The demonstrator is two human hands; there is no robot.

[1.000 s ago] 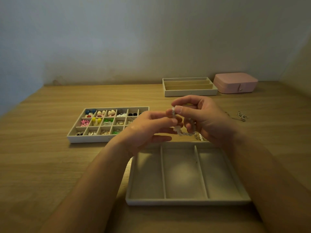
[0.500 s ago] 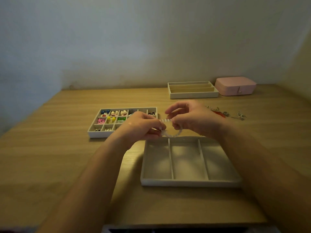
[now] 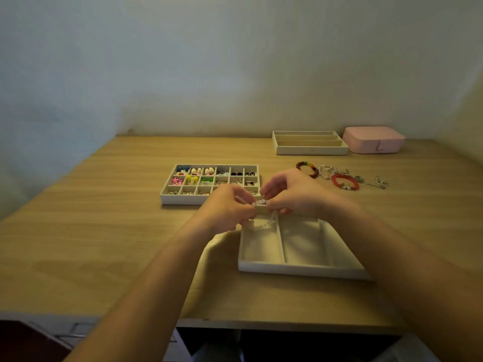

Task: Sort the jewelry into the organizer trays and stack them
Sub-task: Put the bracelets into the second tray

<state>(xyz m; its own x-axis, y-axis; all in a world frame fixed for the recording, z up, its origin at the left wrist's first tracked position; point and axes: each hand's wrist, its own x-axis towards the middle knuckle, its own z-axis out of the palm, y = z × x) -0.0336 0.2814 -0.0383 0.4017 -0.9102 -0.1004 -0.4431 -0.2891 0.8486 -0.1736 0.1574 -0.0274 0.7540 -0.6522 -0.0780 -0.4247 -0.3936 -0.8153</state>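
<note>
A white beaded bracelet (image 3: 259, 203) is stretched between my two hands, just above the far left corner of a beige three-compartment tray (image 3: 300, 271). My left hand (image 3: 230, 210) pinches its left end and my right hand (image 3: 292, 194) pinches its right end. Part of the bracelet hangs down into the tray's left compartment. A many-celled tray (image 3: 167, 198) with colourful earrings lies behind my left hand. Loose bracelets lie to the right: a multicoloured bead one (image 3: 308, 169), a silver one (image 3: 328, 171) and a red one (image 3: 345, 182).
A beige tray with long slots (image 3: 311, 150) and a closed pink jewelry box (image 3: 373, 139) stand at the back right by the wall. Small silver pieces (image 3: 380, 182) lie right of the bracelets. The table's near edge (image 3: 261, 323) runs below the three-compartment tray.
The view has pulled back and tilted up, so trays sit farther away. My hands have lowered the bracelet toward the tray's far left corner. The loose bracelets at right have come into view.
</note>
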